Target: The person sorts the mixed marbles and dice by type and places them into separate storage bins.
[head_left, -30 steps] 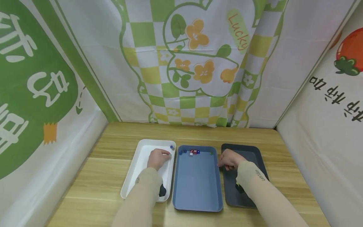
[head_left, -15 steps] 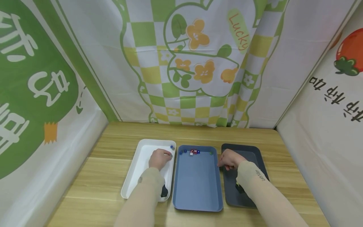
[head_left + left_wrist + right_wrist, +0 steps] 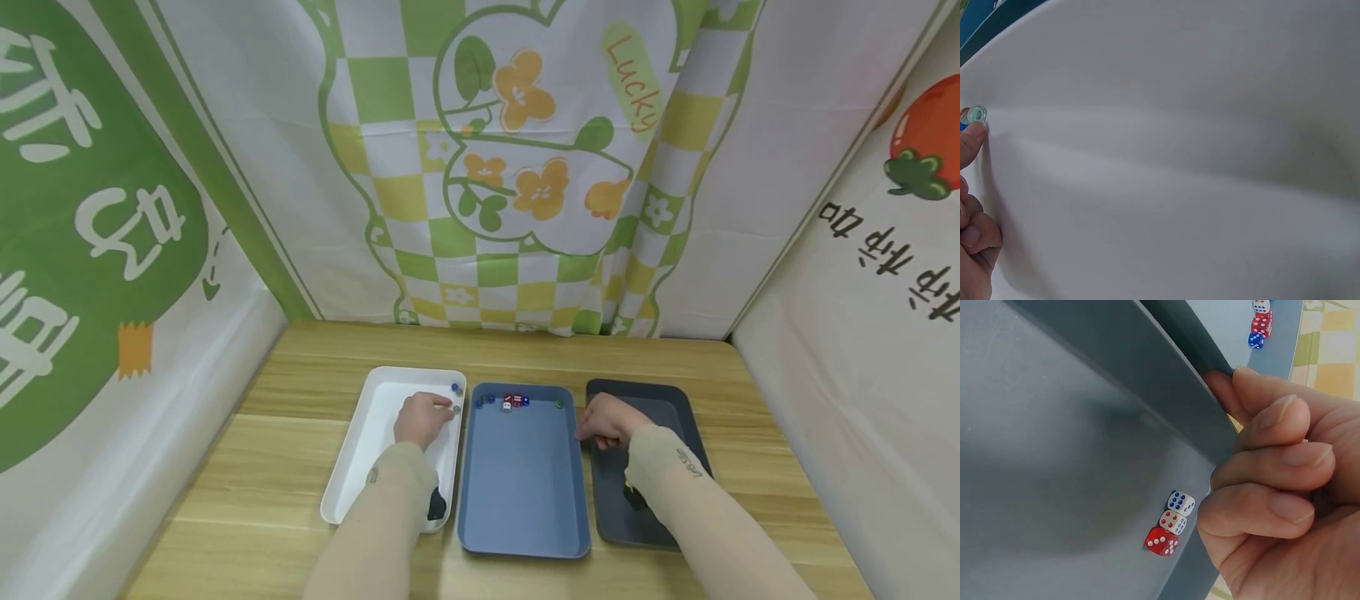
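Note:
My left hand (image 3: 420,419) is over the white tray (image 3: 352,450), beside its right wall. A clear greenish glass marble (image 3: 457,409) lies just past the thumb and forefinger tips. In the left wrist view the thumb tip meets that marble (image 3: 978,114), and the other fingers are curled. More marbles (image 3: 456,388) lie in the tray's far right corner. My right hand (image 3: 609,421) is over the dark grey tray (image 3: 678,400). Its thumb and forefinger pinch the right rim of the blue tray (image 3: 1194,353); the other fingers are curled over the palm.
The blue tray (image 3: 525,475) stands between the other two. Along its far end lie several marbles (image 3: 484,400), several dice (image 3: 517,402) and a green marble (image 3: 558,404). Three dice (image 3: 1172,522) lie in the dark tray. Printed cloth (image 3: 525,283) hangs behind the wooden table (image 3: 225,467).
My left hand has shifted slightly right. The glass marble, earlier at the fingertips, now shows beyond them near the tray's right wall. My right hand has stayed in place.

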Available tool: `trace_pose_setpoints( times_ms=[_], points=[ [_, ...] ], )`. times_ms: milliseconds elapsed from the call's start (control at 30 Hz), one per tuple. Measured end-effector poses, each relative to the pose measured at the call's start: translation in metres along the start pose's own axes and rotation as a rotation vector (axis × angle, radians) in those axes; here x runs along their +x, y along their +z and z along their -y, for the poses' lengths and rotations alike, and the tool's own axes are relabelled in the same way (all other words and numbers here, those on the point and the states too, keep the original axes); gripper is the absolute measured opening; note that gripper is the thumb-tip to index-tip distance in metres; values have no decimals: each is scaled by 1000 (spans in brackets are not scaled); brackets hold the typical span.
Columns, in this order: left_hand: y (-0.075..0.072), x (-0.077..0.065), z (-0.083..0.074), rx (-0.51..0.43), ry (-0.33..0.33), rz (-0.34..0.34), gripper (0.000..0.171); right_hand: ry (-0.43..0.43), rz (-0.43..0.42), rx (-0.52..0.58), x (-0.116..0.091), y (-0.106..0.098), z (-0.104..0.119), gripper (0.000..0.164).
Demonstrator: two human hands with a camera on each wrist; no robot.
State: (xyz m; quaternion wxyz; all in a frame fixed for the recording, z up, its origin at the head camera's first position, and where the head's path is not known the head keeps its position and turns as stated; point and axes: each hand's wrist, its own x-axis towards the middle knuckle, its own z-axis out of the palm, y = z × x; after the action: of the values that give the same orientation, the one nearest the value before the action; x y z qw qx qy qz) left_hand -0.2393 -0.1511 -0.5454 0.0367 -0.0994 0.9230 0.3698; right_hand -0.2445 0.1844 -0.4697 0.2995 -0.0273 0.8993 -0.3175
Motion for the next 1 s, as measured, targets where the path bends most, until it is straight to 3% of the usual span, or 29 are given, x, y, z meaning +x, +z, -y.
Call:
trace_pose_setpoints(
  times_ms=[567, 800, 1000],
  points=[
    [-5, 2, 0, -69, 24, -35, 19, -5, -8, 0, 0, 2, 0, 11],
    [-14, 7, -19, -128, 81, -33, 22, -3, -4, -3, 1, 1, 1, 12],
    [-13, 12, -42, -214, 126, 14, 27, -3, 4, 1, 1, 1, 0, 12]
  ],
)
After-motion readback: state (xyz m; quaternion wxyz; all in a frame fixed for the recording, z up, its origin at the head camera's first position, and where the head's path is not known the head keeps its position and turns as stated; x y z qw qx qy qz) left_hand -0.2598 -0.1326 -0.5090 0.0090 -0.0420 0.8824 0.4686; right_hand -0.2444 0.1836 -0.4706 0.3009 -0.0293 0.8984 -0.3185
